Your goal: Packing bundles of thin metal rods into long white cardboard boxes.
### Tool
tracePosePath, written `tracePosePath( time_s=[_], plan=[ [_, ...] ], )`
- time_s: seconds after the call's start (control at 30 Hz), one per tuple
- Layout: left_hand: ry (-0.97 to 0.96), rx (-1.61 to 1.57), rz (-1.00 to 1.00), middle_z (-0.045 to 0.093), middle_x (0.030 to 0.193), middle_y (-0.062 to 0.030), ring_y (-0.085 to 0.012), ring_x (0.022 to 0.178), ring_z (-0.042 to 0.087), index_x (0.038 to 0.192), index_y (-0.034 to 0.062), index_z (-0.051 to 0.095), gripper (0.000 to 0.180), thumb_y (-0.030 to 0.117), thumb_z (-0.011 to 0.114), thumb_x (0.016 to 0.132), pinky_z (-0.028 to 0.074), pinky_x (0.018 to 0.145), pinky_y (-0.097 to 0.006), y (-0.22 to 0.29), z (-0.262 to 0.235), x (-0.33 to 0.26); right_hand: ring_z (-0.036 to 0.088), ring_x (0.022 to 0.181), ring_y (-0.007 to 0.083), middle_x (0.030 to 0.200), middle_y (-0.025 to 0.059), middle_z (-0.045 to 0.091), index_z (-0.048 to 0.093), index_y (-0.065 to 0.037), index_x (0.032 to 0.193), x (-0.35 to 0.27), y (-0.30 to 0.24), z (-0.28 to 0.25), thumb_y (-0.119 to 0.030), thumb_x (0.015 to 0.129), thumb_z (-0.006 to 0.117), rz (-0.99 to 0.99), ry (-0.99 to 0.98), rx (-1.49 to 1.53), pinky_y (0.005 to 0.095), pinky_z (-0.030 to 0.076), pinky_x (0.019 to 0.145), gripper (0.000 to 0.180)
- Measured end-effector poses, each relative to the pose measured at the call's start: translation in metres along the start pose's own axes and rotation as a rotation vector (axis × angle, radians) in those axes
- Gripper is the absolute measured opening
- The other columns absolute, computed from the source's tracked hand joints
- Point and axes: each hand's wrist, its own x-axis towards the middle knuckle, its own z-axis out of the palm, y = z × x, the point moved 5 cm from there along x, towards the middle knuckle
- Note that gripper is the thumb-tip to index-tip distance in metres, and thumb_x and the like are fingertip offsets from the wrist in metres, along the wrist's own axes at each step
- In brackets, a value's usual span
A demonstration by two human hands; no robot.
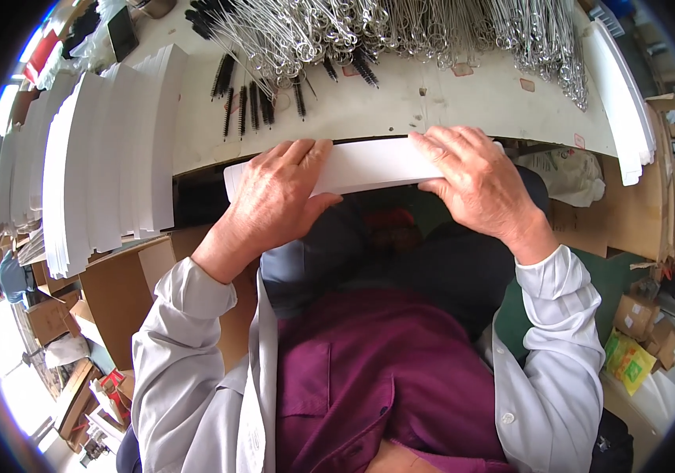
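A long, narrow strip of white card (377,163) spans the gap between my hands at the table's near edge, above my lap. My left hand (278,189) grips its left part, fingers over the top and thumb along the lower side. My right hand (475,177) holds the right part in the same way. Whether the strip is a single sheet or folded, I cannot tell. Beyond it on the table lie several black bristle brushes (255,106) with thin wire stems. A large heap of wire-handled brushes (400,31) with looped ends fills the far side.
Stacks of white card strips (109,150) stand at the left, overhanging the table (353,102). Another white stack (617,102) sits at the right edge. A cardboard box (128,307) is below left, and a clear plastic bag (566,173) hangs under the table at right.
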Motion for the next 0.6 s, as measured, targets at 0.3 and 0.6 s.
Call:
tracePosePath(
  time_s=[0.3, 0.6],
  plan=[
    [0.119, 0.079, 0.001, 0.067, 0.119, -0.0195, -0.0380, 0.109, 0.067, 0.134, -0.0033, 0.058, 0.052, 0.022, 0.074, 0.092, 0.054, 0.094, -0.046, 0.002, -0.004, 0.035, 0.062, 0.114, 0.0334, 0.127, 0.0125, 0.066, 0.063, -0.012, 0.143, 0.013, 0.039, 0.004, -0.006, 0.080, 0.081, -0.023, 0.109, -0.012, 0.0448, 0.052, 0.101, 0.066],
    [0.220, 0.162, -0.081, 0.066, 0.117, -0.0166, -0.0355, 0.111, 0.064, 0.132, -0.0016, 0.058, 0.049, 0.019, 0.074, 0.091, 0.051, 0.096, -0.046, 0.000, 0.027, 0.066, 0.061, 0.120, 0.0318, 0.131, 0.0105, 0.065, 0.066, -0.018, 0.140, 0.019, 0.082, 0.026, -0.010, 0.084, 0.078, -0.036, 0.206, -0.085, 0.0438, 0.050, 0.107, 0.057]
  ],
)
